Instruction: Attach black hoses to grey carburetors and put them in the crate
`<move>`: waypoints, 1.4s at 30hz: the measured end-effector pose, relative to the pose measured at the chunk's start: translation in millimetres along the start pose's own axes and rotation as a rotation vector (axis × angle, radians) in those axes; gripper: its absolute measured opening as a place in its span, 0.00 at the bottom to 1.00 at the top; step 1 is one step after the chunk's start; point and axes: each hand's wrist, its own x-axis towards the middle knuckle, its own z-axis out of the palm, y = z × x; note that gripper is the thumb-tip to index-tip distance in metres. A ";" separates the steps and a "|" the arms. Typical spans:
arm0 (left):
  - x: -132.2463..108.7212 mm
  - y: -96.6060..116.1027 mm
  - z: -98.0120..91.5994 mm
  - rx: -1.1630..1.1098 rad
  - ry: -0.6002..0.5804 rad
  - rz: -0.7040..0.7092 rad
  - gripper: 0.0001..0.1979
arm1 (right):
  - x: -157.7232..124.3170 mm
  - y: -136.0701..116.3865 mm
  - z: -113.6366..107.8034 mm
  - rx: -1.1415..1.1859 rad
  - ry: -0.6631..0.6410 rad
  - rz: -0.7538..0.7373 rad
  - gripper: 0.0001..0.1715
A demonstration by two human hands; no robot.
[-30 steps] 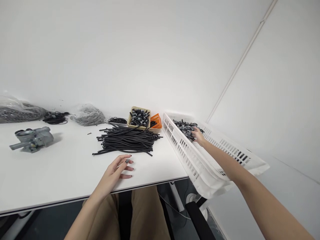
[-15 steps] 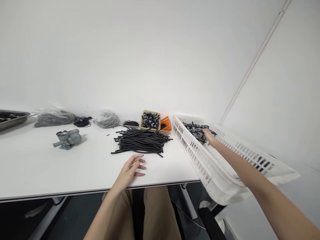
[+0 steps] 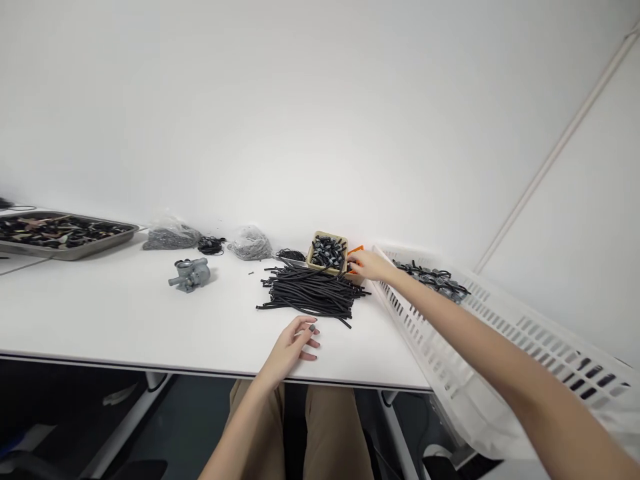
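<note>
My left hand [image 3: 295, 347] rests near the table's front edge with loosely bent fingers apart and nothing in them. Just beyond it lies a pile of thin black rubber tubes [image 3: 313, 293]. My right hand [image 3: 369, 265] reaches to the small orange basket [image 3: 356, 251], its fingers bent down together at the small black parts inside. Whatever those fingertips pinch is hidden. Beside that basket stands a cream basket [image 3: 327, 270] full of short black tubes with grey pieces.
To the right, a white slotted crate [image 3: 500, 313] holds assembled black-and-grey parts [image 3: 435, 280]. A grey metal carburetor [image 3: 191, 275] stands left of the tubes. Behind are plastic bags of small parts [image 3: 171, 235], black rings [image 3: 211, 245] and a metal tray [image 3: 95, 248].
My right hand has left the parts in the white crate and moved left to the orange basket. The view has turned left, showing more of the metal tray. My left hand keeps its pose.
</note>
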 end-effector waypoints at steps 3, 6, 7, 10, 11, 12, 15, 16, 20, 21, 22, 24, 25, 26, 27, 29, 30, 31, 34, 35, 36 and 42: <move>0.7 -1.1 0.7 -0.004 0.004 -0.016 0.26 | 42.8 -30.0 40.4 -0.024 -0.065 -0.027 0.21; 2.1 -4.1 0.3 0.002 0.007 -0.026 0.25 | 72.7 -44.3 74.1 -0.057 -0.074 -0.004 0.23; 2.6 -5.4 0.0 0.000 0.004 -0.031 0.24 | 79.3 -46.1 83.6 -0.063 -0.071 0.012 0.23; 3.9 -8.2 -0.6 -0.020 -0.007 -0.042 0.23 | 90.5 -43.6 107.7 -0.053 -0.060 0.065 0.25; 4.0 -8.6 -0.5 -0.024 -0.009 -0.045 0.23 | 91.7 -40.9 113.9 -0.040 -0.054 0.079 0.25; 3.9 -8.5 -0.3 -0.025 -0.011 -0.048 0.23 | 91.9 -37.6 119.1 -0.023 -0.047 0.088 0.25; 2.5 -6.3 0.6 -0.021 -0.011 -0.050 0.23 | 88.6 -27.0 126.6 0.042 -0.020 0.099 0.24; 1.9 -5.2 0.8 -0.017 -0.009 -0.051 0.23 | 86.9 -24.2 126.6 0.067 -0.004 0.099 0.24; -0.1 -1.0 0.9 -0.012 0.008 -0.051 0.22 | 76.9 -21.4 117.6 0.188 0.156 0.090 0.24; -0.5 -0.3 1.1 -0.015 0.012 -0.050 0.22 | 72.6 -22.7 114.3 0.209 0.210 0.096 0.25; -0.8 0.2 1.6 -0.020 0.016 -0.046 0.23 | 66.9 -24.4 111.1 0.244 0.279 0.109 0.27; -1.9 0.9 3.2 -0.031 0.031 -0.035 0.23 | 50.2 -28.4 105.2 0.408 0.463 0.134 0.28; -2.8 1.2 3.7 -0.037 0.039 -0.027 0.23 | 38.7 -30.4 102.8 0.543 0.575 0.142 0.27; -4.0 1.7 3.5 -0.041 0.047 -0.019 0.23 | 24.9 -32.3 101.1 0.700 0.679 0.144 0.26; -5.6 2.4 1.7 -0.038 0.054 -0.010 0.24 | 9.0 -34.0 100.0 0.841 0.753 0.149 0.24; -9.8 5.8 -9.5 -0.006 0.078 0.015 0.24 | -28.1 -36.9 100.7 0.994 0.771 0.175 0.19; -12.1 8.9 -20.2 0.030 0.103 0.033 0.24 | -48.4 -38.0 102.5 1.038 0.737 0.206 0.19; -14.5 13.1 -34.9 0.079 0.145 0.056 0.24 | -69.2 -38.8 105.3 1.075 0.682 0.236 0.21; -19.7 32.6 -99.9 0.365 0.399 0.134 0.22 | -128.5 -37.6 117.6 1.140 0.591 0.292 0.28; -20.6 40.7 -125.9 0.530 0.541 0.140 0.22 | -145.5 -35.7 122.1 1.160 0.568 0.317 0.30; -20.9 48.9 -152.0 0.729 0.684 0.113 0.21 | -160.6 -33.1 126.3 1.183 0.540 0.343 0.32; -11.9 78.7 -256.9 1.153 0.919 -0.066 0.24 | -204.9 -18.7 136.4 1.313 0.496 0.458 0.34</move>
